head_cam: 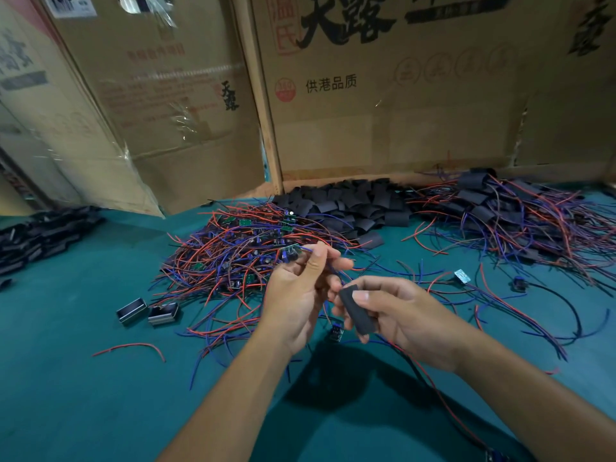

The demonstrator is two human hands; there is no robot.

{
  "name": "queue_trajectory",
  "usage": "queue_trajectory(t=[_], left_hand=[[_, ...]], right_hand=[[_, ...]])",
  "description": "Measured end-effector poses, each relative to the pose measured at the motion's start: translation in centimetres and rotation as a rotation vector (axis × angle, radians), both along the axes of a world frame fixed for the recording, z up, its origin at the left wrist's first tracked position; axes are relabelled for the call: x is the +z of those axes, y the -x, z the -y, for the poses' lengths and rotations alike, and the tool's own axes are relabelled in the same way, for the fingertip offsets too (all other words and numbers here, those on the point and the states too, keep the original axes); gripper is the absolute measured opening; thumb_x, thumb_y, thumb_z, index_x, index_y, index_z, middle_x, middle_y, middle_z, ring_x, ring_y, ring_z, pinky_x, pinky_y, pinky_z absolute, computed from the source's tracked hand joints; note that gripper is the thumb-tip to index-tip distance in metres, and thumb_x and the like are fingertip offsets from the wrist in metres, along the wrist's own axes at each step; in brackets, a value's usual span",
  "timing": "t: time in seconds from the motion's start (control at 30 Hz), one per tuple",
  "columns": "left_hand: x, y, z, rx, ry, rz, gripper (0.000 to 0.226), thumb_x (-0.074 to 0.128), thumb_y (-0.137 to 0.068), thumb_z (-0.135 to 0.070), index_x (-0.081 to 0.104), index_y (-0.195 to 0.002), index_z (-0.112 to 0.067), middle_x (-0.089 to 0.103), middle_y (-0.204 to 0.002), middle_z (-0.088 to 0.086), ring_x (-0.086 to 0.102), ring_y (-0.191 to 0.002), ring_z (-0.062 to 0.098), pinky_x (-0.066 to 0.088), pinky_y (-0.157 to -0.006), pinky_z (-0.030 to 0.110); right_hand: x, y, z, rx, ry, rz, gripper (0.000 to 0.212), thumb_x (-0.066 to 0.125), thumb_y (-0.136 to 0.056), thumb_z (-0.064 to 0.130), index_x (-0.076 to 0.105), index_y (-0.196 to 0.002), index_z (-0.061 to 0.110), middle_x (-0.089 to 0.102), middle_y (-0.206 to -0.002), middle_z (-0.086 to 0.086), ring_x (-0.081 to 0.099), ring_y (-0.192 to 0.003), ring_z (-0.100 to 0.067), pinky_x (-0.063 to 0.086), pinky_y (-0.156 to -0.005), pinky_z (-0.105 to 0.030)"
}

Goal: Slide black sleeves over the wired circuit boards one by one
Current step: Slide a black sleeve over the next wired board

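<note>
- we see the left hand [297, 288] raised over the green desk [100, 378], its fingers curled; the grip pinches a wired circuit board [289, 253] at the fingertips, just in front of the big pile.
- the board's red and blue wires run down between the two hands.
- the right hand [396, 315] is just beside the left one, a little lower; its grip grasps a black sleeve [356, 310] between the thumb and the other fingers.
- the sleeve is tilted, its upper end pointing toward the left hand; it is close to the board but not over it.
- behind the left hand lies a pile of wired boards [240, 248], a tangle of red and blue wires with small green boards among them.
- farther back, against the cardboard boxes [383, 95], lies a heap of empty black sleeves [350, 205].
- at the far right lies a pile of sleeved boards [516, 215], with wires coming out of the black sleeves.
- two small metal cases [146, 311] lie on the desk to the left of the hands, side by side.
- at the far left edge lies another dark heap [40, 235]; we cannot tell what the pieces are.
- one loose red wire [133, 346] lies alone on the desk near the left forearm.
</note>
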State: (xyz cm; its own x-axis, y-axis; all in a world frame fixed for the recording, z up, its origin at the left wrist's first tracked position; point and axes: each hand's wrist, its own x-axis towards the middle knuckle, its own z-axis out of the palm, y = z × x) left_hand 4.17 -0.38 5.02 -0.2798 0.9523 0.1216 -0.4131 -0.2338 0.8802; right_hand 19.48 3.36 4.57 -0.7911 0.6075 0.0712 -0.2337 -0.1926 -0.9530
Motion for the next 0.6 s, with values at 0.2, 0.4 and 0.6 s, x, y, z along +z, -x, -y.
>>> queue_trajectory(t=[0.2, 0.4, 0.6], left_hand=[[0.5, 1.3, -0.3, 0.19, -0.093, 0.071, 0.022, 0.057, -0.088, -0.026, 0.066, -0.081, -0.007, 0.069, -0.072, 0.007, 0.057, -0.052, 0.01, 0.049, -0.052, 0.018], [0.8, 1.9, -0.3, 0.249, -0.128, 0.092, 0.023, 0.057, -0.09, -0.026, 0.068, -0.08, -0.009, 0.069, -0.073, 0.006, 0.058, -0.055, 0.011, 0.051, -0.054, 0.019], [1.1, 2.0, -0.1, 0.211, -0.168, 0.131, 0.022, 0.057, -0.088, -0.028, 0.069, -0.078, -0.012, 0.066, -0.072, 0.003, 0.056, -0.055, 0.009, 0.05, -0.055, 0.018]], right_hand=[[0.1, -1.5, -2.0, -0.149, -0.324, 0.159, 0.015, 0.066, -0.089, 0.015, 0.065, -0.1, 0.005, 0.069, -0.097, -0.023, 0.062, -0.078, -0.025, 0.054, -0.071, -0.031], [-1.1, -1.7, -3.0, -0.256, -0.69, 0.457, 0.01, 0.063, -0.094, 0.019, 0.066, -0.102, 0.02, 0.071, -0.091, 0.001, 0.065, -0.087, -0.018, 0.05, -0.089, -0.046], [-2.3, -1.5, -2.3, 0.018, -0.127, 0.182, 0.027, 0.061, -0.09, 0.018, 0.063, -0.113, 0.005, 0.066, -0.115, -0.022, 0.059, -0.116, -0.04, 0.047, -0.102, -0.045]])
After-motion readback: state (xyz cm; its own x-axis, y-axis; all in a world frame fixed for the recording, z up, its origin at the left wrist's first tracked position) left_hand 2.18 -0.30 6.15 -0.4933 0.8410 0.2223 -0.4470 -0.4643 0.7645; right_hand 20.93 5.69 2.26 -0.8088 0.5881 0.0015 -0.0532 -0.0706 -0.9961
